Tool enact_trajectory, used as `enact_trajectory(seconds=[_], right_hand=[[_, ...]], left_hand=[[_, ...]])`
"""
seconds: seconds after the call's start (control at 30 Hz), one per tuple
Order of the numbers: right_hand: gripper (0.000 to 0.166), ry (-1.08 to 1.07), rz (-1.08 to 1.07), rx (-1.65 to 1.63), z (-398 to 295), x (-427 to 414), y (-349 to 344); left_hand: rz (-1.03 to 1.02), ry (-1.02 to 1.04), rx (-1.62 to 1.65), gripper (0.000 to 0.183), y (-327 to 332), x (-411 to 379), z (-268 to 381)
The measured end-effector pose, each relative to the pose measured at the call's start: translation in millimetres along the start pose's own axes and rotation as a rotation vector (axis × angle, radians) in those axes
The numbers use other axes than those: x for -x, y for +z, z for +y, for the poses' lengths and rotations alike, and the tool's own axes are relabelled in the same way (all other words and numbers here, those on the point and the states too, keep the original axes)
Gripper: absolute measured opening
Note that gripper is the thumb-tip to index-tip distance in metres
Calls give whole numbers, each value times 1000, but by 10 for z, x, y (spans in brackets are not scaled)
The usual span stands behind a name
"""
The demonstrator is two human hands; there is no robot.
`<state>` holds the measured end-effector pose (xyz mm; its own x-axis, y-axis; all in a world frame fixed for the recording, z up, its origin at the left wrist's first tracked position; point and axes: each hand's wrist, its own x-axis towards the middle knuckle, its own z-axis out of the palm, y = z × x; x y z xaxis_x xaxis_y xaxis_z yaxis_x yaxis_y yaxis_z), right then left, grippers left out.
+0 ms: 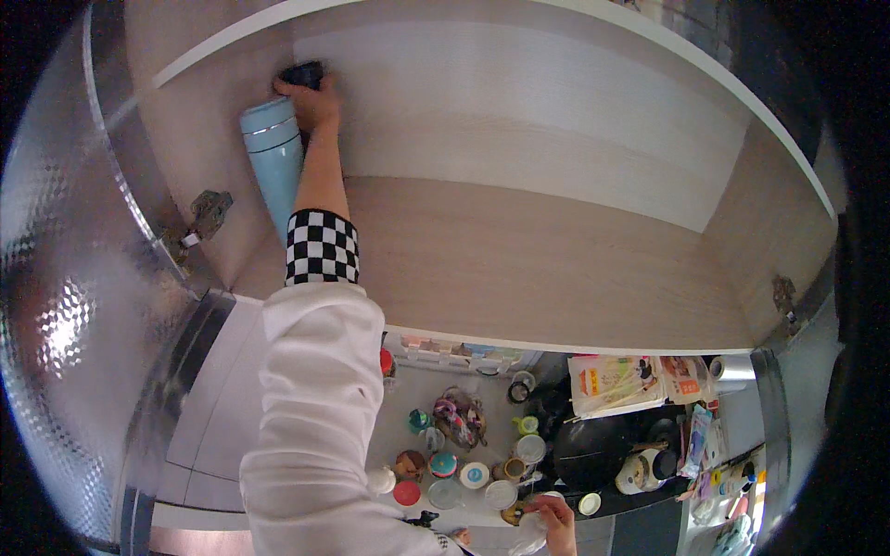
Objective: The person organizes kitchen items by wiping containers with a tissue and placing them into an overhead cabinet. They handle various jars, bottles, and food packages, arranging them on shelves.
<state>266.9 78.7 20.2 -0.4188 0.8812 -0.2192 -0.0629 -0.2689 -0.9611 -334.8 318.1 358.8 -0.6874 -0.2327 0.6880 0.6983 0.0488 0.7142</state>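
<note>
High inside an open wooden cabinet, my left hand (318,101) has its fingers around a dark container (303,74); its lower part is mostly hidden by my hand and the flask. A pale blue insulated flask (274,149) stands just left of my wrist, by the cabinet's side wall. My sleeve is white with a checkered cuff (322,247). Far below, at the lower edge, my right hand (554,518) grips a clear container (530,535), which is partly cut off by the picture's rim.
The cabinet's bottom board (542,257) juts out above a counter (410,375). Several lidded jars, including a red-lidded one (407,493), crowd the counter. A black pan (591,452), food packets (615,386) and a foil-like roll (731,368) lie to the right. Hinges (211,214) flank the opening.
</note>
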Motion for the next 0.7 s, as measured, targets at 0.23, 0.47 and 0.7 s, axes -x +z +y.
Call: enact_trajectory(seconds=[0.23,0.47,0.7], right_hand=[[21,-1,26,-81,101,18,38],[26,55,61,-51,-71,105,125],[19,71,16,-78,7,-61,60]], left_hand=[[167,373,-233,80,-13,88,52],[211,573,-280,74,-44,257,197],[27,783,6,63,-19,526,466]])
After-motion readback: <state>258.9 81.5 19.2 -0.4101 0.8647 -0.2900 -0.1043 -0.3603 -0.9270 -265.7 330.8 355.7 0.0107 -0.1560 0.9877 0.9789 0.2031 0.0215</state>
